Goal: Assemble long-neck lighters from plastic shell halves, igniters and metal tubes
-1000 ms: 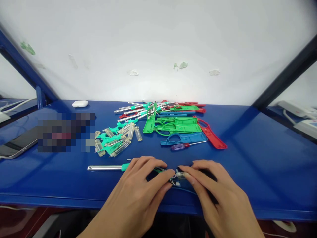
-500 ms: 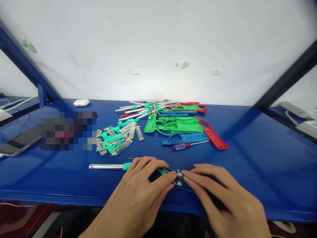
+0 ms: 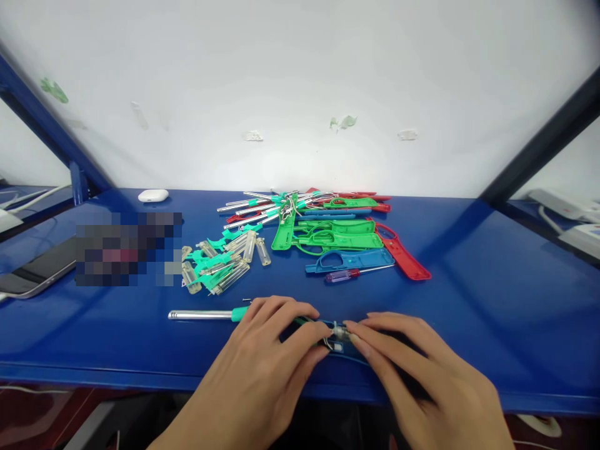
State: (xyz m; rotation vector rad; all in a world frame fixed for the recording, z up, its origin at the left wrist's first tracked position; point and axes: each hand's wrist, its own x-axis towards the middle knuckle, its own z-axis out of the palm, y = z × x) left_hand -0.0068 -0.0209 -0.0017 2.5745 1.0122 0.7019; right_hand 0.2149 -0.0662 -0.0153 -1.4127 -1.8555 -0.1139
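Observation:
Near the front edge of the blue table [image 3: 492,312], my left hand [image 3: 262,369] and my right hand [image 3: 417,375] meet over a small clear part with thin wires [image 3: 336,336]. It sits on a blue plastic shell [image 3: 349,356] that is mostly hidden under my fingers. Both hands have their fingers curled and pinching at this part. From under my left hand a metal tube with a green collar [image 3: 201,315] sticks out to the left.
Behind my hands lie green, blue and red plastic shells [image 3: 337,240], a small screwdriver [image 3: 354,273], a heap of clear tubes with green pieces [image 3: 220,265] and several metal rods [image 3: 253,209]. A white earbud case [image 3: 153,195] and a phone [image 3: 37,269] rest at the left.
My fingertips have shifted slightly on the small part, the right hand moving a little lower and closer in. Nothing else on the table has moved.

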